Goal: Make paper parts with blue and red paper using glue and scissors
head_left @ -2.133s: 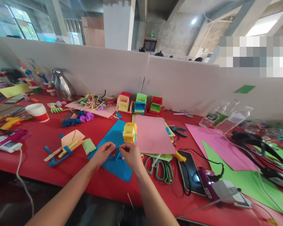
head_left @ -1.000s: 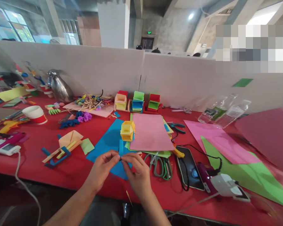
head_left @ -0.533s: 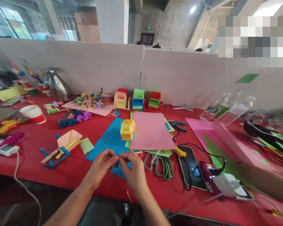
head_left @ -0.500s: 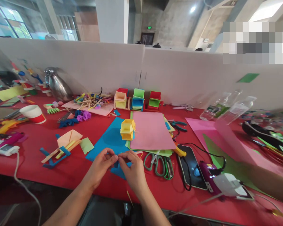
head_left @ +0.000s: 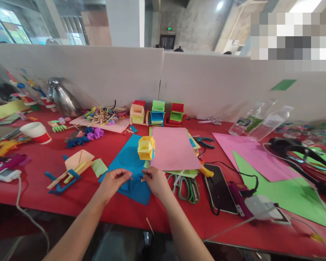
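Over the blue paper sheet point(head_left: 122, 156), both hands pinch a small folded piece of blue paper point(head_left: 136, 178), which blends with the sheet beneath it. My left hand point(head_left: 114, 184) is closed, thumb and fingers on its left end. At the right end my right hand point(head_left: 157, 182) grips it, fingers pinched together. Just beyond them stands a yellow folded-paper box shape point(head_left: 146, 148), beside a stack topped with a pink sheet point(head_left: 172, 148). A blue-legged stick and paper model point(head_left: 67, 170) lies to the left, near a pale green paper square point(head_left: 99, 168).
Scissors point(head_left: 180, 186), a green cutter point(head_left: 194, 191) and a phone point(head_left: 220, 188) lie right of my hands. A purple glue gun point(head_left: 237, 194) trails cables. Folded-paper models point(head_left: 157, 113) line the partition. A paper cup point(head_left: 36, 132) and steel jug point(head_left: 63, 98) stand left.
My hands have moved apart, with the blue paper piece now showing between them. Another person's arm at the right has left the view, and the pink sheet there lies flatter.
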Motion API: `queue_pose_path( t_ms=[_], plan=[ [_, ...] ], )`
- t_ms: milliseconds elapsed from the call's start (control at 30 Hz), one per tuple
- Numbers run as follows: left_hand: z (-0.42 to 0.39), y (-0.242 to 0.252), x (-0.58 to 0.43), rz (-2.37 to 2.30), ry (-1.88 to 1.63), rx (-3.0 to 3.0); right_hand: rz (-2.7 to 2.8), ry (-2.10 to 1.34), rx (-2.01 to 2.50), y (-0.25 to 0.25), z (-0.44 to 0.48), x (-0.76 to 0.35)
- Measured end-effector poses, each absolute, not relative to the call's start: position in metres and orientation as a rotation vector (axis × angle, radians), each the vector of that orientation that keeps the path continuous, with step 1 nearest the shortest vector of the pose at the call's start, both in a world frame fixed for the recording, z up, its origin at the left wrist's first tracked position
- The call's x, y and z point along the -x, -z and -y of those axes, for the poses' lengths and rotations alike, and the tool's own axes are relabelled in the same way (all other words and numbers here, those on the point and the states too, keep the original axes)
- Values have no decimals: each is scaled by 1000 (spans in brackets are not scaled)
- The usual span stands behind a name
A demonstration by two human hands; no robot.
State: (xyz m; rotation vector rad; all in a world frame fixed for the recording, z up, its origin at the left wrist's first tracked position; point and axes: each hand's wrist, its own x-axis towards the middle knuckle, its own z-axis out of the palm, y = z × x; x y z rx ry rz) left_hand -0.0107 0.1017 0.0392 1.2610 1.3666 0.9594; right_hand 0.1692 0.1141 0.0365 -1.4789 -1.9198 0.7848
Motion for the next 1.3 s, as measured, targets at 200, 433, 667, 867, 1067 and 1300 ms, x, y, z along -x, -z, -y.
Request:
queue_pose_path(
  t_ms=[200,433,667,867,1067,1300],
  plan=[
    [-105,-43,4,-1310,-945,-1412,2151,-541,1462,-31,-112,-163],
    [-107,-42,5,-1253,-944,-1370,2186,-407,1476,-25,-110,-165],
    [-103,-45,2,-1219,-960,-1185,2190,-444,1389,-31,-108,-162],
    [-105,-44,2,-1197,-893,-1160,2181,-477,1331,-27,-109,-163],
    [-105,-45,3,-1200,-850,-1130,2187,-346,1474,-25,-109,-172],
    [-105,-42,2,-1211,-865,-1123,2208,-326,1306,-27,-81,-173]
  ],
)
